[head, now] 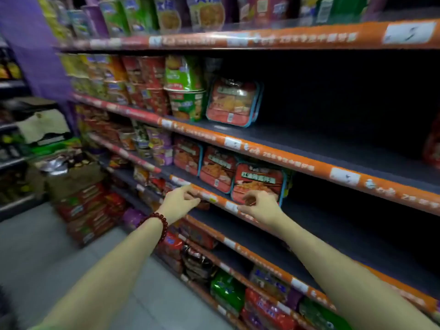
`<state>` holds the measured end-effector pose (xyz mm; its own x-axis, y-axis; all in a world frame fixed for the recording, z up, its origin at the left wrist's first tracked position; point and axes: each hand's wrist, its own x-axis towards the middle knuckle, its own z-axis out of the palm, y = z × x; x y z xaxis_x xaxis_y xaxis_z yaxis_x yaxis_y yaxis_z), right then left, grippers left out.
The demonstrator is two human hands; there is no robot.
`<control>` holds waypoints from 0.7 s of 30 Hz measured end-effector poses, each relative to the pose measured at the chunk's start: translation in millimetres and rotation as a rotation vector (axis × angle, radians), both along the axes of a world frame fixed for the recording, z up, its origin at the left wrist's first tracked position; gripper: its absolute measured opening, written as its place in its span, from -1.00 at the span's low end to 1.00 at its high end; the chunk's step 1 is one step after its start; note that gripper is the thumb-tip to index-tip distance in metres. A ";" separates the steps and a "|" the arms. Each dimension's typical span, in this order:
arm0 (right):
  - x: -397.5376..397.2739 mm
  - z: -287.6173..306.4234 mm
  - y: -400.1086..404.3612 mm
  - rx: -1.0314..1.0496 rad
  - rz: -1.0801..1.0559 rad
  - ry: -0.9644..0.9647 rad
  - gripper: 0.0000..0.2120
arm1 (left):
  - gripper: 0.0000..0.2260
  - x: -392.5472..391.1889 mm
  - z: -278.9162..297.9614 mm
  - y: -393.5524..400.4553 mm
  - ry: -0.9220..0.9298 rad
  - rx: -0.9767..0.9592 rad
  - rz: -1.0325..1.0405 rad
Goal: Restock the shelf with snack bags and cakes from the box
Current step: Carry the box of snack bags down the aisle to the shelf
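1. Over on the left, a box (71, 177) sits on the floor beside the shelf (273, 153), open at the top, with silvery and dark packets showing inside; the blur hides what they are.
2. Below and in front of it, red packs (88, 210) are piled on the floor against the shelf foot.
3. Next, the left hand (178, 203), with a bead bracelet (158, 223) on its wrist, is at the orange shelf edge (214, 198), fingers loosely curled and holding nothing.
4. Just behind the hands, three red trays (257, 184) stand upright in a row at the front of that tier, and dark bare board runs off to their right.
5. One tier up, two more red trays (232, 102) lean beside green cups (185, 103).
6. The right hand (260, 207) is also at the edge, in front of the rightmost tray, fingers bent; I cannot tell whether they pinch its lower edge.
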<state>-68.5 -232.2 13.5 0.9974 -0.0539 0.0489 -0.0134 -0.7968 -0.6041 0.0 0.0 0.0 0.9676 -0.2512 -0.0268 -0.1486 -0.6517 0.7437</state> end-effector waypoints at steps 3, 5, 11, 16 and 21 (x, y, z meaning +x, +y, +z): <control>35.7 -4.5 42.4 0.030 0.073 0.022 -0.62 | -0.83 20.2 -4.8 42.1 -0.005 -0.034 0.091; 59.5 -6.5 74.4 0.034 0.130 0.018 -0.63 | -0.83 32.5 -8.1 72.3 -0.008 -0.015 0.152; 123.0 -20.3 157.7 0.032 0.233 0.022 -0.65 | -0.77 57.6 -24.2 153.6 0.007 0.007 0.341; 176.9 -34.2 217.0 0.044 0.347 0.050 -0.66 | -0.76 81.6 -36.6 210.8 0.008 -0.004 0.458; 250.1 -44.2 274.1 0.038 0.437 0.067 -0.62 | -0.77 131.6 -48.3 264.6 0.037 -0.010 0.581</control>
<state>181.6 41.9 -30.7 0.9278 0.3730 -0.0105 0.2795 -0.7134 -0.6426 131.6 264.6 -48.3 0.9452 0.3203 -0.0640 0.2578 -0.6111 0.7484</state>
